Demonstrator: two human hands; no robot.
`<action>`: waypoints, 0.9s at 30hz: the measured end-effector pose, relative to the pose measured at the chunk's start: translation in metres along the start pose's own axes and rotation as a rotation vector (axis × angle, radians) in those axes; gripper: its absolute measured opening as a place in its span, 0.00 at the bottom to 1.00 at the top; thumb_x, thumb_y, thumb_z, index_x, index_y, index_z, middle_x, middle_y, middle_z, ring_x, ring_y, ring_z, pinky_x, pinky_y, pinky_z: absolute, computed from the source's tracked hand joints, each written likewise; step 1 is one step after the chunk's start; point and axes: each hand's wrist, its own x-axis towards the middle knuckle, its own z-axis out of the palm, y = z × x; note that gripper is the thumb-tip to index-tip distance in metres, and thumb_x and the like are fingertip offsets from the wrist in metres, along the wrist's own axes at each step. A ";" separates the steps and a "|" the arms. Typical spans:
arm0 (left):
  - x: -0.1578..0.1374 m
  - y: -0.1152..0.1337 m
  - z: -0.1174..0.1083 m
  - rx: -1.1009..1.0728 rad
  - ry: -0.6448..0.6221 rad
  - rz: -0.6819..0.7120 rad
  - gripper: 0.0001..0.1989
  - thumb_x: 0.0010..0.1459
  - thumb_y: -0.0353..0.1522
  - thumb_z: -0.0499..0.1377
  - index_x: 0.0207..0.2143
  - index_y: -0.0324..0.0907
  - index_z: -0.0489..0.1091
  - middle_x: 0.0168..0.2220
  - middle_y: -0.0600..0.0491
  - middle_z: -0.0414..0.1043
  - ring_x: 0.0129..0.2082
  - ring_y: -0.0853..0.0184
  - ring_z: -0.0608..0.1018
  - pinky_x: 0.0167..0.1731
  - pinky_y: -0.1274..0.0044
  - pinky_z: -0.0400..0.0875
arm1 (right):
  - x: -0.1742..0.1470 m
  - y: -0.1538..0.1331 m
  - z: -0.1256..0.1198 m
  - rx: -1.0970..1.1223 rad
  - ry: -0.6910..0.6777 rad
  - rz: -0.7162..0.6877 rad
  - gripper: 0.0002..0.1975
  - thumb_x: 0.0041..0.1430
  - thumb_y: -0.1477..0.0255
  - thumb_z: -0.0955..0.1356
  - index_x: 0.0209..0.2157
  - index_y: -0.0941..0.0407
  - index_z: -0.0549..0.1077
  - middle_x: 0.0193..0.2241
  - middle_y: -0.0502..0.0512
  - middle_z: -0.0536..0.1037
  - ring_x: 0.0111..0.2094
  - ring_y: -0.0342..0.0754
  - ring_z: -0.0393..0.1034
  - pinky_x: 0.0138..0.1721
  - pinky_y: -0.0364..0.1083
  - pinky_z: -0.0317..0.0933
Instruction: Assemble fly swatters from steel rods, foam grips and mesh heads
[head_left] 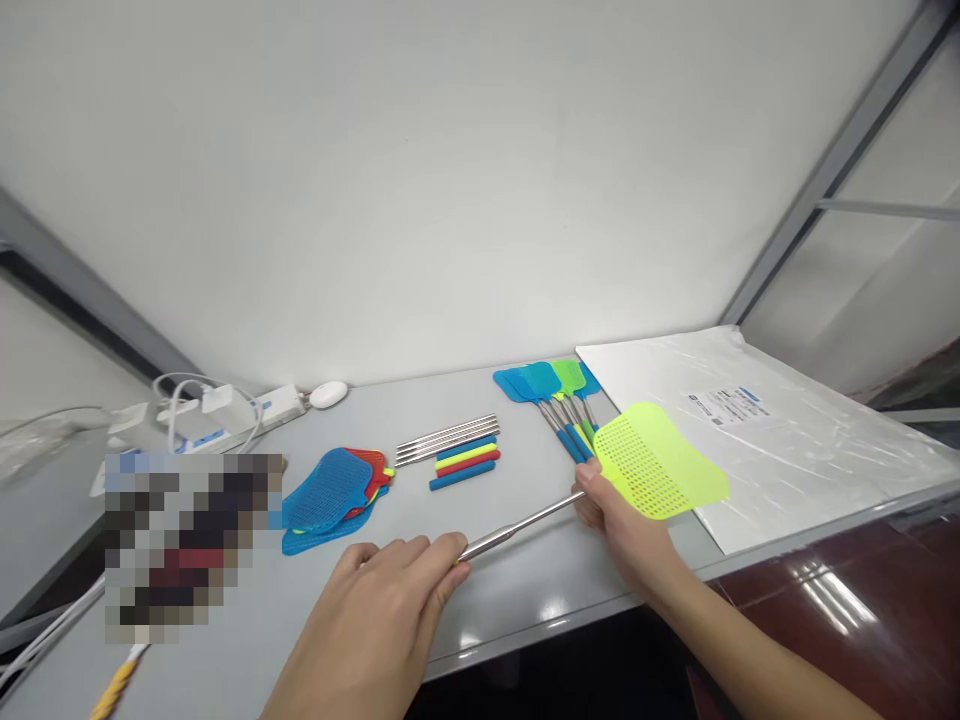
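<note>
A yellow-green fly swatter (651, 465) with a metal telescopic rod is held across my front, over the table's front part. My left hand (401, 590) is closed around its handle end, which my fingers mostly hide. With my right hand (611, 510) I pinch the rod close to the swatter head. Beyond my left hand lies a pile of loose swatter heads (330, 495), blue, red and a bit of yellow. Several metal rods (448, 440) rest in a row, and coloured grip sleeves (465, 463) lie beside them. Whole swatters (547, 385) in blue and green are fanned out behind my right hand.
The grey table (420, 520) backs onto a white wall. A large plastic-wrapped white package (675, 385) covers its right side. At left are a power strip (281, 405) with plugged chargers, a white mouse-like object (328, 394), cables and a pixelated area.
</note>
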 end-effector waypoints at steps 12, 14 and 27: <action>-0.046 0.072 0.008 -1.473 1.229 -0.345 0.15 0.58 0.45 0.60 0.42 0.47 0.67 0.36 0.54 0.65 0.31 0.68 0.70 0.34 0.73 0.68 | -0.023 -0.085 0.022 0.340 0.110 -0.235 0.20 0.57 0.67 0.70 0.20 0.54 0.56 0.17 0.42 0.48 0.20 0.40 0.42 0.22 0.44 0.43; -0.041 0.097 0.015 -1.956 0.901 -0.412 0.20 0.57 0.51 0.56 0.38 0.45 0.65 0.33 0.54 0.63 0.26 0.70 0.67 0.26 0.75 0.66 | -0.034 -0.086 0.031 0.310 0.132 -0.276 0.18 0.56 0.66 0.71 0.22 0.54 0.59 0.18 0.42 0.51 0.20 0.40 0.46 0.22 0.44 0.45; -0.048 0.121 0.026 -1.918 0.687 -0.352 0.14 0.63 0.42 0.56 0.30 0.42 0.65 0.19 0.61 0.50 0.18 0.76 0.56 0.19 0.82 0.51 | -0.090 -0.054 0.042 0.327 -0.007 -0.215 0.30 0.68 0.54 0.52 0.27 0.56 0.74 0.20 0.50 0.63 0.22 0.43 0.54 0.24 0.45 0.49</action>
